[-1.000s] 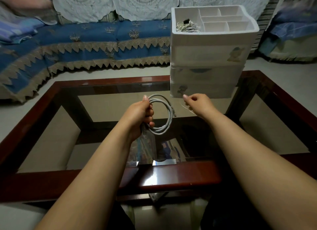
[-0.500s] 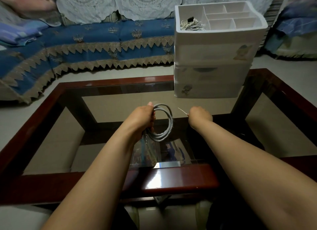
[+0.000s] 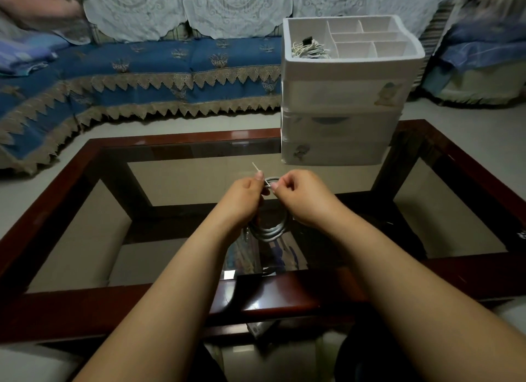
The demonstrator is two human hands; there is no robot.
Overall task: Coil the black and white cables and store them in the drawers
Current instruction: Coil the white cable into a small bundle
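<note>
Head view: my left hand (image 3: 244,192) pinches the coiled cable (image 3: 269,229) steady; right hand (image 3: 299,192) fingers grip the tie (image 3: 256,168) to bind it.

1. A coffee table (image 3: 71,182) with a dark red-brown wooden frame and a glass top fills the near part of the view; a lower shelf shows through the glass.
2. A bright patch of light reflects off the table's near rail.
3. Behind the table runs a sofa (image 3: 142,77) under a blue cover with gold motifs and tan zigzag lace trim.
4. White lace cloths (image 3: 236,9) hang over the sofa's backrest.
5. The floor (image 3: 28,188) is pale and smooth.
6. At far right stands another seat (image 3: 481,63) with blue and cream covers.
7. The room is dim.
</note>
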